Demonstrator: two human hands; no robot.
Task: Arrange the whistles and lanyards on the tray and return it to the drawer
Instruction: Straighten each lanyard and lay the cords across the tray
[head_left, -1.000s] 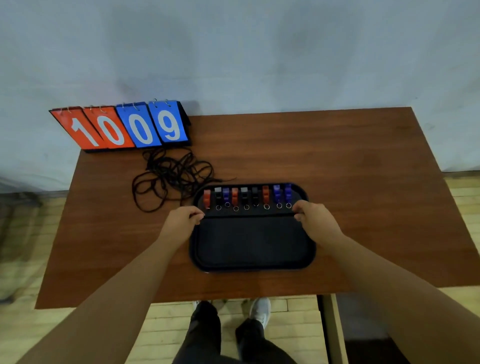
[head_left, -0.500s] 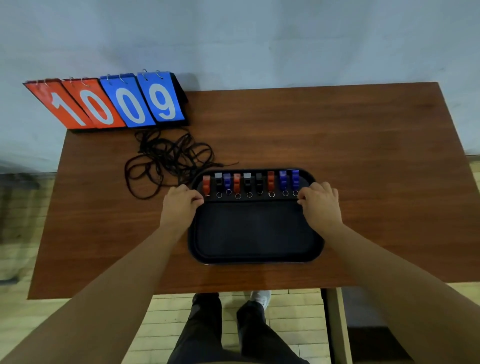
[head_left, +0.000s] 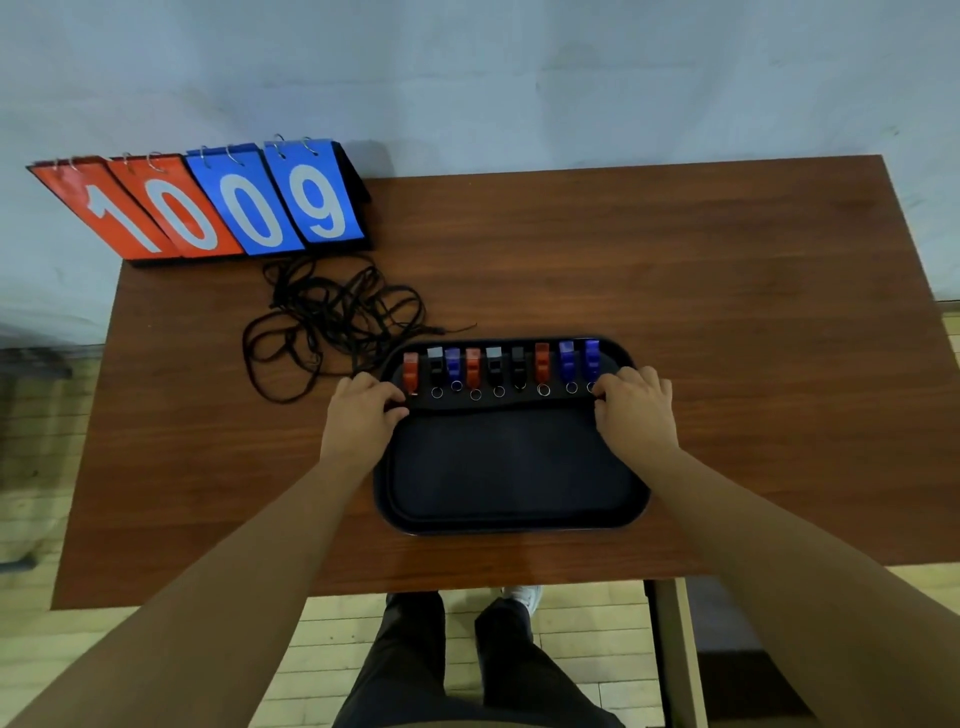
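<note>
A black tray (head_left: 511, 512) lies on the wooden table near its front edge. Several red, black and blue whistles (head_left: 498, 366) stand in a row along the tray's far side, each with a small ring. My left hand (head_left: 361, 415) curls over the tray's left rim beside the end red whistle (head_left: 411, 373). My right hand (head_left: 636, 410) curls over the right rim by the end blue whistle (head_left: 591, 358). A tangle of black lanyards (head_left: 332, 322) lies on the table to the tray's far left, outside it.
A flip scoreboard (head_left: 208, 208) reading 1009 stands at the table's far left corner against the wall. Bare tabletop (head_left: 701, 286) stretches behind and right of the tray. My legs and the floor show below the front edge.
Both hands have stayed at the two ends of the whistle row. My right hand's fingers have spread a little further over the rim. The tray and lanyards have not moved.
</note>
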